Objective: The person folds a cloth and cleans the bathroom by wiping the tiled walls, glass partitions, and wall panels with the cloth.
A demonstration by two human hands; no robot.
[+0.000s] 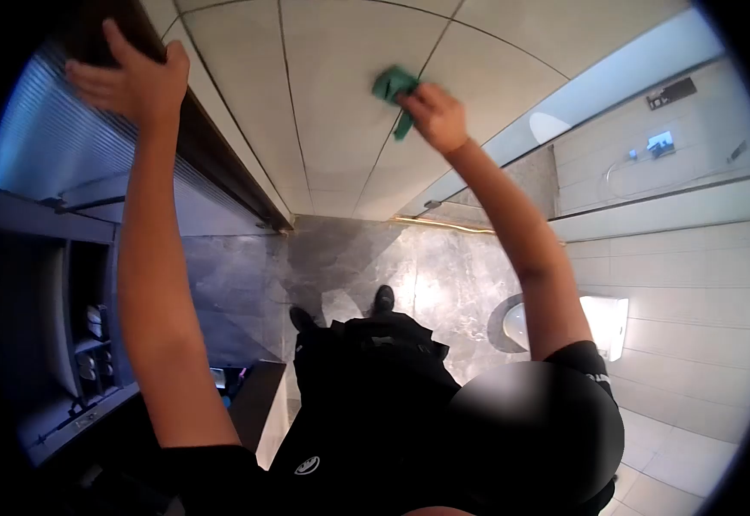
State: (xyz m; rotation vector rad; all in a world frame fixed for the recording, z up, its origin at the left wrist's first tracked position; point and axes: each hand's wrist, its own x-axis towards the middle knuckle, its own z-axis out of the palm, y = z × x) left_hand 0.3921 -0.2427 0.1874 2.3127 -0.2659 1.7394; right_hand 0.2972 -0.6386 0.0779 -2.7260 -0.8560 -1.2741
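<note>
Black short-sleeved shirt (366,447) foremost; noted finger-splayed, seemingly empty left hand (145,86), plus right hand (437,116) closed on crumpled green cloth (389,84), probably light, limp, best gripped bunched.

The single view comes from a camera on the wearer's head, facing forward and steeply down through a wide lens that bends straight lines and rounds off the dark edges. It sits close above the torso (366,396) at the bottom, with the tiled wall (349,52) ahead at the top and the floor (340,258) farther below
</note>
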